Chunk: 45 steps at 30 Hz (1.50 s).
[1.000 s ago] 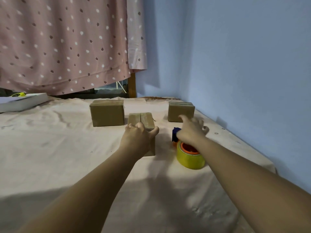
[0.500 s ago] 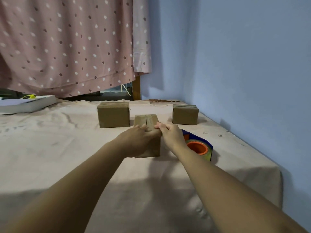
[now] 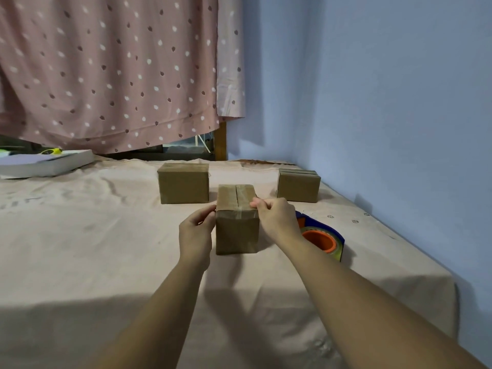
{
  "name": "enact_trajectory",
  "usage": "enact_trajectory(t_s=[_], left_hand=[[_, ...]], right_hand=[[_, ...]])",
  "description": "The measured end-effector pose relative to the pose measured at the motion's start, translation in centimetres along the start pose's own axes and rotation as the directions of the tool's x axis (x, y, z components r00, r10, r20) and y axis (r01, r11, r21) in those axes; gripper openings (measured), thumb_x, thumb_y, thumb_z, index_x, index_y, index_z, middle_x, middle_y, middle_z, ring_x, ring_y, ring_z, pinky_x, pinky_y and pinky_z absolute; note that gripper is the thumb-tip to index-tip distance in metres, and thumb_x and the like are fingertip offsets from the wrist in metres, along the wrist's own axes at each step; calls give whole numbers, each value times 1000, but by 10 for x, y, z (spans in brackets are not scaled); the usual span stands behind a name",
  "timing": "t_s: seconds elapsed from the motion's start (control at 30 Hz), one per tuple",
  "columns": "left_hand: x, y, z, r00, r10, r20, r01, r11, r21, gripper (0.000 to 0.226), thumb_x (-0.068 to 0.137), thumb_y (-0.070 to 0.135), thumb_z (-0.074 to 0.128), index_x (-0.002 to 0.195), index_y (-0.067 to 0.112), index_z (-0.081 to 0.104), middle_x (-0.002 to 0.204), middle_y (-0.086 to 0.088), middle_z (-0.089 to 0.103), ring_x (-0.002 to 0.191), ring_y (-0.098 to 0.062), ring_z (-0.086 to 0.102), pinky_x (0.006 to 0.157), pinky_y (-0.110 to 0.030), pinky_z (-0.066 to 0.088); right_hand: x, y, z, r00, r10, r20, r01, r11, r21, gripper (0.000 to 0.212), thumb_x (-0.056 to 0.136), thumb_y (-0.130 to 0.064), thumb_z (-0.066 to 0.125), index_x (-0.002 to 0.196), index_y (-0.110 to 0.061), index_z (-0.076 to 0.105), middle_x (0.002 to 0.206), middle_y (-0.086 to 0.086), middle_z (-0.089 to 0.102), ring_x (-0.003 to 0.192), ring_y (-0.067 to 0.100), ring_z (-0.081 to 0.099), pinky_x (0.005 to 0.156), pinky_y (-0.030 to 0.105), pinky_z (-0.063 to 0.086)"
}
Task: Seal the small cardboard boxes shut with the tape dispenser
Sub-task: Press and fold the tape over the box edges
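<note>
- Being gripped at its top by the left hand (image 3: 195,231) and right hand (image 3: 275,218), the near box (image 3: 237,233) is being steadied on the cloth (image 3: 106,249), likely for tape-pressing.
- The tape dispenser (image 3: 323,239) is being left unheld beside it.

2 bare forearms rise from the bottom edge of the frame and converge toward its centre. The left hand (image 3: 196,231), just left of centre, has curled fingers, its thumb tip and fingertips holding the upper left edge of the small box (image 3: 237,233). The right hand (image 3: 277,219), just right of centre, pinches the upper right edge with curled fingers
</note>
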<state>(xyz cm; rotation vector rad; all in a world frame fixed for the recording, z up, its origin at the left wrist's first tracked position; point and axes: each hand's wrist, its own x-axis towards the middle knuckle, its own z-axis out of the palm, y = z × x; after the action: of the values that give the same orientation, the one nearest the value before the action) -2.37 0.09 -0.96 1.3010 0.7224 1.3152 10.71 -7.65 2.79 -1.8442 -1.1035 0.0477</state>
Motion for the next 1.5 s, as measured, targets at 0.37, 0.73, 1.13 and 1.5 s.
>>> enact_trajectory(t_s=[0.37, 0.73, 1.13, 1.5], left_hand=[[-6, -12, -4, 994, 33, 107, -17, 989, -146, 28, 95, 15, 56, 120, 24, 63, 99, 20, 70, 93, 10, 63, 82, -12, 50], [6, -27, -1, 964, 263, 29, -262, 935, 239, 21, 95, 15, 55, 108, 29, 64, 118, 6, 64, 96, 4, 59, 74, -1, 42], [19, -11, 3, 930, 206, 306, -179, 977, -114, 21, 92, -5, 54, 103, 13, 54, 128, -1, 59, 117, -5, 57, 99, -23, 46], [36, 2, -29, 819, 59, 570, -238, 940, 244, 52, 82, -14, 62, 110, 29, 57, 149, 5, 36, 129, -17, 44, 80, -13, 50]], right_hand=[[0, 8, 7, 997, -15, -74, 25, 991, 133, 30, 98, -31, 49, 104, -16, 74, 103, 1, 72, 83, 7, 56, 79, 23, 46], [1, 11, 11, 992, -68, -111, 81, 989, 121, 29, 98, -27, 48, 103, -14, 74, 105, 2, 72, 84, 4, 55, 77, 18, 48], [4, 19, 3, 989, -91, -120, 100, 992, 76, 30, 99, -25, 48, 103, -11, 74, 109, -1, 71, 79, 1, 53, 62, 1, 38], [3, 13, 0, 995, -92, 31, 86, 985, 152, 29, 98, -28, 49, 106, -13, 73, 108, 2, 71, 104, 14, 62, 85, 22, 50]])
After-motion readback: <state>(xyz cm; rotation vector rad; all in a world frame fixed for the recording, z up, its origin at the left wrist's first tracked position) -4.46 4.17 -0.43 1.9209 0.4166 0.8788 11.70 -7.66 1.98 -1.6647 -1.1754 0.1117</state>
